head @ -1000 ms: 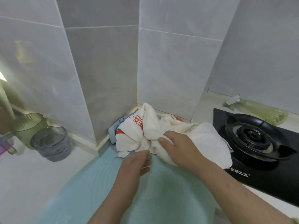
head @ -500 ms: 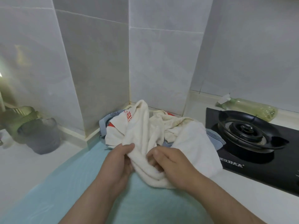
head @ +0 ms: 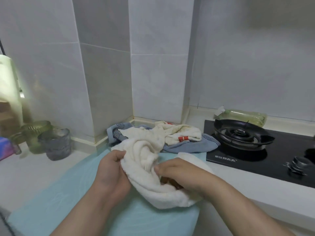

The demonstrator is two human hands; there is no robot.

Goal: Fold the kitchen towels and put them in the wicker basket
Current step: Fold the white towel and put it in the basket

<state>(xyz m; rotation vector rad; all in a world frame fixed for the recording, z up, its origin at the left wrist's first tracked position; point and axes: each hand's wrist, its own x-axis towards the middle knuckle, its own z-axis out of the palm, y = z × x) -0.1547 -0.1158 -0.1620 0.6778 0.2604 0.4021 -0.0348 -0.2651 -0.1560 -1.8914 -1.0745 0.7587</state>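
Note:
A crumpled white towel (head: 153, 181) hangs between both hands above the light blue mat (head: 71, 198). My left hand (head: 110, 169) grips its left edge. My right hand (head: 180, 174) pinches the cloth at its middle, fingers curled into the folds. Behind them, in the wall corner, lies a heap of other towels: a cream one with red marks (head: 180, 132) on top of a blue striped one (head: 190, 145). No wicker basket shows in the head view.
A black gas hob (head: 265, 150) with a burner (head: 240, 135) stands at the right, a green bottle (head: 245, 115) lying behind it. Two glass cups, one green (head: 36, 133) and one grey (head: 55, 143), stand on the white counter at the left.
Both hands have drawn the white towel off the heap toward me and lifted it above the mat. The cream and blue towels stay behind in the corner.

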